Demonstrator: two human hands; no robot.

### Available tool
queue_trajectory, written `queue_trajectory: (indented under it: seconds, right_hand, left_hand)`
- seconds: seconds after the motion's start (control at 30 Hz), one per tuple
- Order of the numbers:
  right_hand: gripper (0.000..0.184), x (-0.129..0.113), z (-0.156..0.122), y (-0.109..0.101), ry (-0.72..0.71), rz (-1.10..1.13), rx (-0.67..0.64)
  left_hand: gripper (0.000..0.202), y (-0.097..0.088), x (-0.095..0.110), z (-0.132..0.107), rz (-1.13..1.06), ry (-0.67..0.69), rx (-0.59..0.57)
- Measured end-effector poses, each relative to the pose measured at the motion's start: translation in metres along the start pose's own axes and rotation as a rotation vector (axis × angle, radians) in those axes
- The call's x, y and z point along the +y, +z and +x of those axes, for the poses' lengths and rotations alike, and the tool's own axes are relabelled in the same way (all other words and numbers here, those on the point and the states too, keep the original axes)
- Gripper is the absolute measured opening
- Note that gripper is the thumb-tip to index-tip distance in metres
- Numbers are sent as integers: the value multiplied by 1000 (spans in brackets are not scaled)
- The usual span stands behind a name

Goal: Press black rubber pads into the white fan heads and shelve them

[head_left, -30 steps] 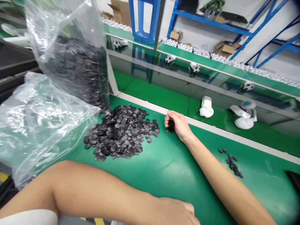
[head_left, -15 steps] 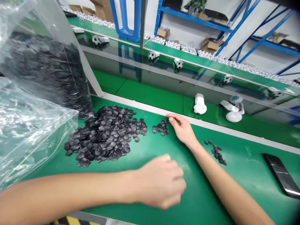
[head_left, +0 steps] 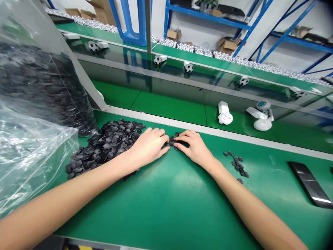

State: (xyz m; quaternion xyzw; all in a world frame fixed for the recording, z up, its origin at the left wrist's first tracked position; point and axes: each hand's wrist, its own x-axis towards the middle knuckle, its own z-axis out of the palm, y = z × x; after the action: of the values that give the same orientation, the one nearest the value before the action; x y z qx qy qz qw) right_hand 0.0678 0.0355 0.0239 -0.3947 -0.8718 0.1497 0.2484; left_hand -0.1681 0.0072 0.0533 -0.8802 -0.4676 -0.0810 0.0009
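On the green worktop (head_left: 145,208), both of my hands meet at a small group of black pentagon pieces (head_left: 172,139). My left hand (head_left: 149,147) comes in from the left, its thumb and fingers closed around a dark piece at the group's edge. From the right, my right hand (head_left: 194,147) pinches at the same group with thumb and index finger; its fingertips partly cover the pieces. A large heap of black pentagon pieces (head_left: 109,140) lies left of my left hand, partly hidden by that hand and forearm. Beside my right forearm is a loose cluster of black pieces (head_left: 238,165).
A clear plastic bag (head_left: 47,86) full of black pieces stands at left. At right lies a black phone-like object (head_left: 309,184). Beyond the pale edge strip (head_left: 166,123), a green conveyor belt (head_left: 161,104) carries white parts with football-patterned balls (head_left: 225,118). Blue shelving (head_left: 208,15) stands behind.
My left hand has moved up from the lower middle of the worktop to the small group. My right hand has turned its fingers down onto the same pieces. The view has shifted slightly.
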Motion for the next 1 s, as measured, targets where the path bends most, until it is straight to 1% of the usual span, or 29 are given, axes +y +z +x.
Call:
queue_trajectory:
  seconds: [0.1,0.23,0.37,0.43,0.5,0.57,0.63,0.7,0.77,0.8,0.93,1.0]
  right_hand:
    - [18,-3,0,-1,-13,-19,-18]
    - [17,-3,1,-4,-62,-39,-59]
    - [20,-2,5,-7,-109,-55,-107]
    - [20,-3,6,-8,-123,-74,-117]
    - [20,-6,7,-10,-146,-123,-125]
    - [22,-9,7,-12,-178,-198,-137]
    - [23,-11,7,-13,-207,-257,-150]
    - [22,-14,7,-15,-227,-286,-156]
    - [22,-16,7,-15,-243,-309,-165]
    - [22,-17,7,-14,-245,-325,-164]
    - [28,-20,8,-10,-190,-381,-125]
    - [30,-18,8,-7,-161,-389,-112]
  left_hand:
    - [18,-2,-2,1,27,30,12]
    - [16,-4,-7,1,9,48,12]
    - [19,-5,-10,1,-15,50,-26]
    - [18,-7,-11,2,-27,46,-53]
    - [17,-9,-13,4,-27,42,-62]
    - [22,-13,-15,5,-28,31,-52]
    - [24,-18,-16,5,-88,29,-69]
    - [21,-21,-16,4,-230,54,-138]
    - [17,-22,-12,1,-377,86,-206]
    - [15,-21,-10,0,-427,97,-221]
    - [13,-9,8,-4,-555,113,-229]
    - [13,-1,18,-6,-570,116,-217]
